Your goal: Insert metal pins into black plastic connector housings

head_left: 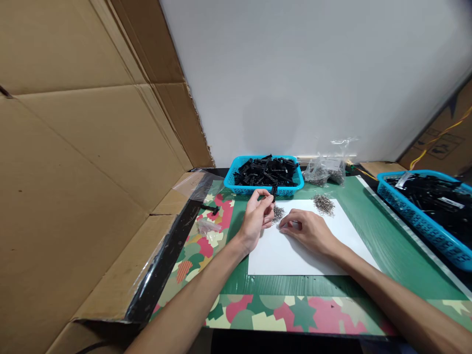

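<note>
While left grip (256,219) pinches a black piece (274,190) pointing lengthwise up the view, right grip (309,228) is unclear.

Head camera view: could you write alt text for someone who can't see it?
A person's left hand holds a small black part while the right hand is beside a pile of tiny metal pieces on white paper. Another pile lies farther right; behind the paper, a blue plastic basket holds many black parts.
</note>
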Action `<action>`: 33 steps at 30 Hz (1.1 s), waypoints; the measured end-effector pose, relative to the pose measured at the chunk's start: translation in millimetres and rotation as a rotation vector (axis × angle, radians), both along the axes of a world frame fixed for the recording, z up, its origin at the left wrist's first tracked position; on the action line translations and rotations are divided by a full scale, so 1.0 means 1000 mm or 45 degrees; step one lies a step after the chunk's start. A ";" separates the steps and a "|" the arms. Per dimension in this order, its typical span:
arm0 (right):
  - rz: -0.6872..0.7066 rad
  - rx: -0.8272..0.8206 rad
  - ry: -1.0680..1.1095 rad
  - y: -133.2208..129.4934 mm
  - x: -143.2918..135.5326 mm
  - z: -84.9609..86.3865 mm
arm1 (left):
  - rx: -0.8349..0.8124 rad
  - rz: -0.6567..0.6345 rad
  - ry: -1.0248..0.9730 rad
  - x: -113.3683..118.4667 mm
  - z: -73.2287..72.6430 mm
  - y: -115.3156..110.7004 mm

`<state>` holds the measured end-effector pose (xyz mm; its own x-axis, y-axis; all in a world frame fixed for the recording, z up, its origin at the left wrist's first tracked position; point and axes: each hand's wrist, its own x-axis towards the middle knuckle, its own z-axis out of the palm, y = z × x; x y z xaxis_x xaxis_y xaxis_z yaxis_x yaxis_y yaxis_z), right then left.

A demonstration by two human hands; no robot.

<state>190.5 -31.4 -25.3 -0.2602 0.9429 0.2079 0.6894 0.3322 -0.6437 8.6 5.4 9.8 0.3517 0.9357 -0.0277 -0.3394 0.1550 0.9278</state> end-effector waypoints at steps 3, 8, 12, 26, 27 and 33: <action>0.024 -0.016 0.001 0.003 0.000 0.001 | 0.025 -0.026 0.041 0.000 0.000 0.000; 0.084 -0.058 0.004 0.005 0.002 -0.001 | 0.091 -0.068 0.138 0.000 -0.004 0.002; 0.153 -0.096 0.132 0.004 0.005 0.003 | 0.117 -0.106 0.237 -0.001 -0.007 0.004; 0.009 0.148 0.656 -0.007 0.021 0.019 | 0.350 -0.336 0.392 0.004 -0.009 -0.008; -0.008 0.213 0.608 -0.008 0.020 0.019 | 0.334 -0.341 0.378 0.005 -0.009 -0.008; -0.046 0.520 0.367 -0.015 0.013 0.018 | 0.294 -0.344 0.367 0.006 -0.008 -0.007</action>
